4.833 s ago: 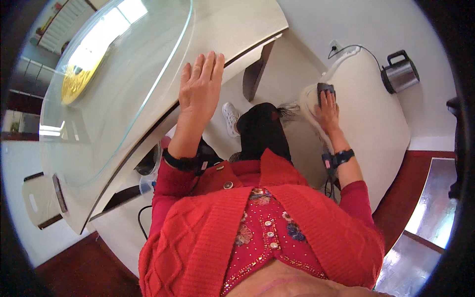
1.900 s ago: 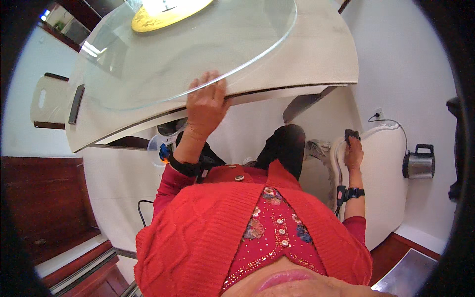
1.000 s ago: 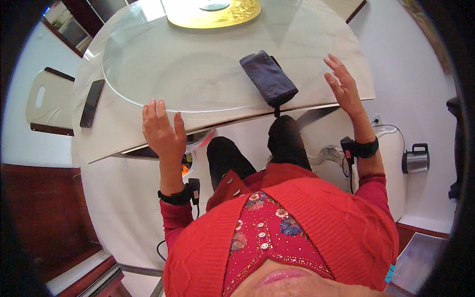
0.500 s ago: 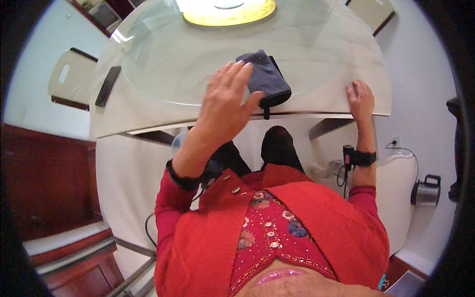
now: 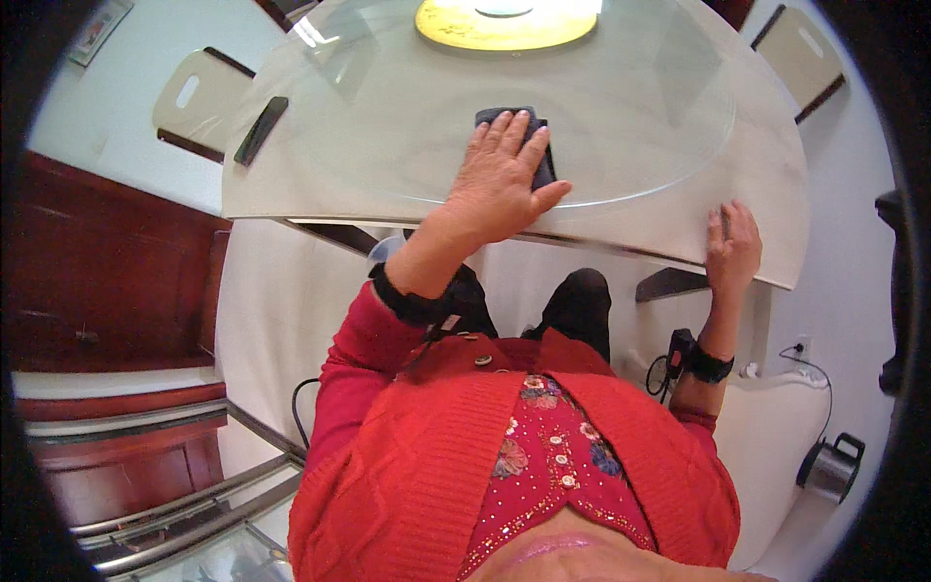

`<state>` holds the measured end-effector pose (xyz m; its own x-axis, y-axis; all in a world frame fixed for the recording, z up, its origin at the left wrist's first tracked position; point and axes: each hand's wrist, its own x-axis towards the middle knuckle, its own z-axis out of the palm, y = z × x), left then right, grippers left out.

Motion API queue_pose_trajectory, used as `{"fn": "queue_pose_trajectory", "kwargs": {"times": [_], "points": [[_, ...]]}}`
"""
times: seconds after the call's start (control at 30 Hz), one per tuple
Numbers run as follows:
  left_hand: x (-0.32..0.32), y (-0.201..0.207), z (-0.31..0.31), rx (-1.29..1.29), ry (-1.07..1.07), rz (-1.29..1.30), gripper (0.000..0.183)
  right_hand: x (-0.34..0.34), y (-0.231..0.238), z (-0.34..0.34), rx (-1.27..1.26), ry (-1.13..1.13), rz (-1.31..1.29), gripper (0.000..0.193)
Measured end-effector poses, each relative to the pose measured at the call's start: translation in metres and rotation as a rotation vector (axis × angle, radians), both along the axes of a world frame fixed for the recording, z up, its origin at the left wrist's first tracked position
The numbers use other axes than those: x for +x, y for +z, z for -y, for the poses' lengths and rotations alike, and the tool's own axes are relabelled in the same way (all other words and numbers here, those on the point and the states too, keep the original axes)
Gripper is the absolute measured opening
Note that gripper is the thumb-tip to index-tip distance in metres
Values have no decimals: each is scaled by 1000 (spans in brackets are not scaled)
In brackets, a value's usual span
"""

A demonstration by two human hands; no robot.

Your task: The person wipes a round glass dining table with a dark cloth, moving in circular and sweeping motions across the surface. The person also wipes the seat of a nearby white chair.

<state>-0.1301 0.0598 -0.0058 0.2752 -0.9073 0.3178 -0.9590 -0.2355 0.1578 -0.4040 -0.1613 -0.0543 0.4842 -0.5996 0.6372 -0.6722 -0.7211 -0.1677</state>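
Observation:
A folded dark grey cloth point(image 5: 544, 173) with a black edge lies on the glass turntable of the table, near its front. My left hand point(image 5: 499, 184) rests flat over it, fingers stretched out and the thumb pointing off to the right; much of the cloth is hidden beneath the palm. On the right, my right hand point(image 5: 734, 244) lies on the tabletop by the front edge. Its fingers are slightly bent and loose, with nothing seen in them.
The round glass turntable point(image 5: 669, 165) bears a yellow disc point(image 5: 441, 26) at the back. A black oblong object point(image 5: 261, 130) lies on the table's left. Pale chairs point(image 5: 199, 102) stand around. A metal kettle point(image 5: 831, 470) is at the lower right, near a wall socket point(image 5: 803, 347).
My left hand has come down from beside the cloth to lie flat on top of it. The cloth now looks smaller and flatter. The whole view has shifted and tilted; my right hand stays near the edge.

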Motion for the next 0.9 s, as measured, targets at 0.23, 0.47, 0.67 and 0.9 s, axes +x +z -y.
{"fn": "queue_pose_trajectory", "kwargs": {"times": [0.23,0.47,0.67,0.9], "points": [[113,-8,-77,-93,216,74,69,0,-4,5,27,4,-3,26],[265,-45,-163,-279,526,100,54,-8,-16,21,57,19,18,23],[316,-73,-188,64,802,93,52,-13,-24,31,68,-33,1,22],[241,-42,-193,224,514,111,50,-14,-25,32,98,-23,29,22]]}}
